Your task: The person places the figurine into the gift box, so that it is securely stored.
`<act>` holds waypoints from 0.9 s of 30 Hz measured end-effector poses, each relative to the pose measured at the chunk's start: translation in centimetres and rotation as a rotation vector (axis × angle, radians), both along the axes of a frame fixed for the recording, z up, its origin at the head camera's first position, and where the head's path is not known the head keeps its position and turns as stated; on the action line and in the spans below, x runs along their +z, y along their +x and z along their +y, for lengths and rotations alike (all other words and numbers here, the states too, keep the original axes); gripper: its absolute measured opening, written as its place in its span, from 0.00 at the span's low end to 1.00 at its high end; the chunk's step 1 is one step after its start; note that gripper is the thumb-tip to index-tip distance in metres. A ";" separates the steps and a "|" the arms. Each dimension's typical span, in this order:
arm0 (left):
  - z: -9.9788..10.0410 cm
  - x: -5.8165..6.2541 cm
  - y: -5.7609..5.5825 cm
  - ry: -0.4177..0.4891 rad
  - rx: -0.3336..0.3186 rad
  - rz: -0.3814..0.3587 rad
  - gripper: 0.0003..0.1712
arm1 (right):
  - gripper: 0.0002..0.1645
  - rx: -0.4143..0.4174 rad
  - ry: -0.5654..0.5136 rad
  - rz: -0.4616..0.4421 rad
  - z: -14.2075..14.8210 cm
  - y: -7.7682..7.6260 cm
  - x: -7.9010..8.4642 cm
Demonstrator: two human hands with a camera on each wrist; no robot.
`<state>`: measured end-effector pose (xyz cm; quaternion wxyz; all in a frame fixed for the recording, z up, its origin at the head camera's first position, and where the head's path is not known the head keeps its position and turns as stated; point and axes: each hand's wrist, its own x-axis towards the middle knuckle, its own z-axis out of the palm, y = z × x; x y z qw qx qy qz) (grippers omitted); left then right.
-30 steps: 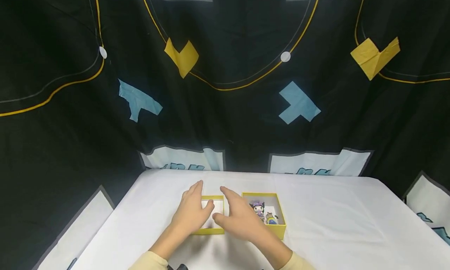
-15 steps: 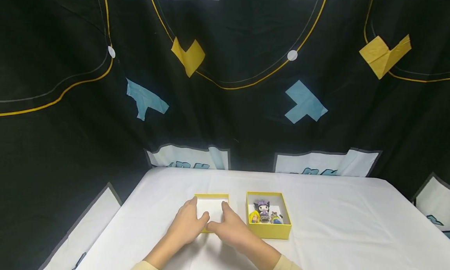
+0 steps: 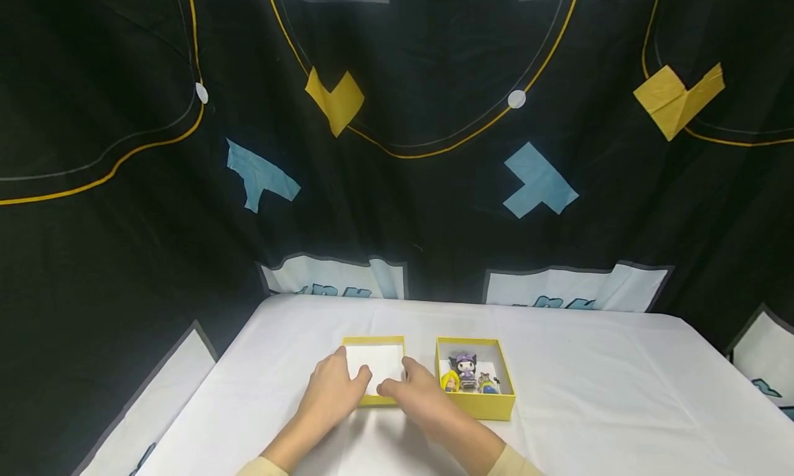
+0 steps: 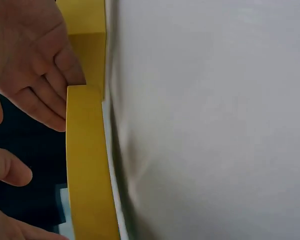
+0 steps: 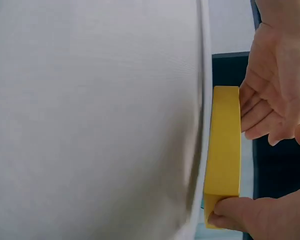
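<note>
A shallow yellow box (image 3: 374,367) with a white inside lies on the table between both hands. My left hand (image 3: 333,388) touches its left side with extended fingers, thumb raised off the front edge. At its right side is my right hand (image 3: 424,397), fingertips against the wall near the corner in the right wrist view. The yellow wall (image 4: 90,165) stretches between the two hands in the left wrist view. Right of it stands a deeper yellow box (image 3: 476,406) holding a purple-and-black figurine (image 3: 464,369), a yellow-haired figurine (image 3: 449,381) and a small blue-bottomed figurine (image 3: 488,384).
A white cloth (image 3: 595,379) covers the table. Behind it hangs a dark curtain (image 3: 403,221) with yellow and blue patches. The deeper box stands close beside my right hand.
Both hands have come down to the sides of the shallow box. It has shifted slightly away from me during the last half second. The deeper box and its figurines have stayed put.
</note>
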<state>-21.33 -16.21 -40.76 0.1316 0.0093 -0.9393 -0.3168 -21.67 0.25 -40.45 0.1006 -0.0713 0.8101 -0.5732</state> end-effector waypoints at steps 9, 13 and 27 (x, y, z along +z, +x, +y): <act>0.8 3.7 -0.4 0.063 0.023 0.139 0.31 | 0.47 0.004 -0.071 0.081 1.4 -0.2 2.7; 1.6 5.3 -1.0 0.126 -0.016 0.214 0.22 | 0.45 -0.020 -0.137 0.084 2.9 -0.4 4.0; 7.9 7.0 -3.0 0.403 -0.143 0.315 0.30 | 0.39 -0.172 -0.180 0.180 9.6 -2.2 5.8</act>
